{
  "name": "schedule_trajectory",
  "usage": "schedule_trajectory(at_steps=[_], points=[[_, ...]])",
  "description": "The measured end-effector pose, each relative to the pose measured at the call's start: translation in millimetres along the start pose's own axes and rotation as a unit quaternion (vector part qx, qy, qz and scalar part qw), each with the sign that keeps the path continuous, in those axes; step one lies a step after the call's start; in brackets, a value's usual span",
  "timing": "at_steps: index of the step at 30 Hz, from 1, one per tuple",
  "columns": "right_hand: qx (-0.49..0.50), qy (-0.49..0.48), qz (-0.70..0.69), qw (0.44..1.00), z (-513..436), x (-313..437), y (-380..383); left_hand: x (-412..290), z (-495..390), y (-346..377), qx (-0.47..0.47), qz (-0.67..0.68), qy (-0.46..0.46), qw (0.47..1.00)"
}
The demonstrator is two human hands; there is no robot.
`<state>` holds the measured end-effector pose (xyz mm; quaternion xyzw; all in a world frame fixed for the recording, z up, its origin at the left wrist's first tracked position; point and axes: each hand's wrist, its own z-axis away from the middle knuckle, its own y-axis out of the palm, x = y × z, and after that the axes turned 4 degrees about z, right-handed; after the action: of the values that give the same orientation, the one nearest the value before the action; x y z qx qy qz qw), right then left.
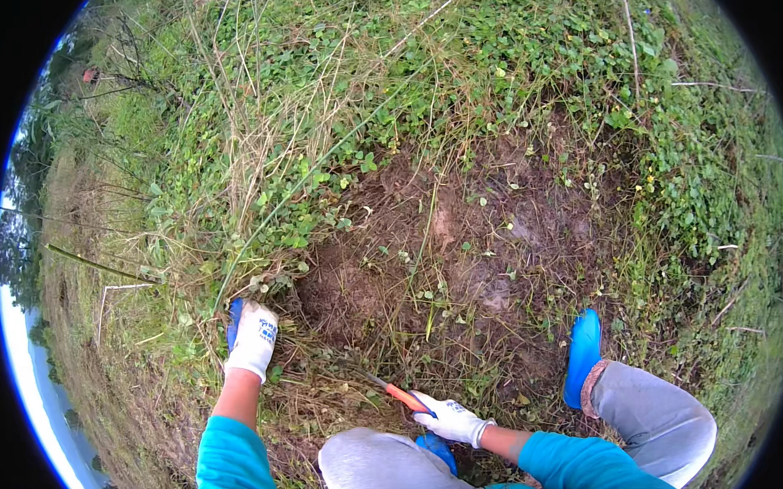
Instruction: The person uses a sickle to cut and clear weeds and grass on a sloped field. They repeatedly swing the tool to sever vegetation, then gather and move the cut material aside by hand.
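Note:
In a white glove with a blue palm, my left hand (pixel 254 335) is closed around a clump of weeds and dry grass (pixel 267 284); its fingertips are hidden. A long green stem (pixel 303 180) rises from beside that hand. My right hand (pixel 451 418), gloved the same way, grips the orange handle (pixel 404 397) of a bladed hand tool. A short length of metal blade (pixel 375 378) shows beyond the handle. The rest of the blade is lost among cut grass (pixel 322 371), so its shape cannot be told.
Bare brown soil (pixel 444 227) with scattered clippings lies ahead. Dense leafy creepers (pixel 554 43) border it at the top and right. Dry stalks (pixel 249 155) stand at the upper left. My blue-covered feet (pixel 583 358) are planted apart, knees bent. A bent pale stick (pixel 103 305) lies left.

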<state>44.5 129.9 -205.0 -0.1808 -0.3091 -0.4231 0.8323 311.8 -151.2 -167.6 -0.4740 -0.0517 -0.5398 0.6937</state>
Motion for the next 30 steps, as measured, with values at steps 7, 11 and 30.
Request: schedule_trajectory(at_steps=[7, 11, 30], points=[[-0.144, -0.018, -0.333, 0.932, -6, 43, -57, 16, 37, 15, 0.024, -0.022, -0.051, 0.998], [-0.305, -0.097, -0.377, 0.869, -72, 100, -138, 11, 35, -19, 0.041, -0.052, -0.027, 0.997], [-0.138, -0.028, -0.226, 0.964, -7, 114, -51, 17, 162, 66, 0.115, 0.152, -0.193, 0.962]])
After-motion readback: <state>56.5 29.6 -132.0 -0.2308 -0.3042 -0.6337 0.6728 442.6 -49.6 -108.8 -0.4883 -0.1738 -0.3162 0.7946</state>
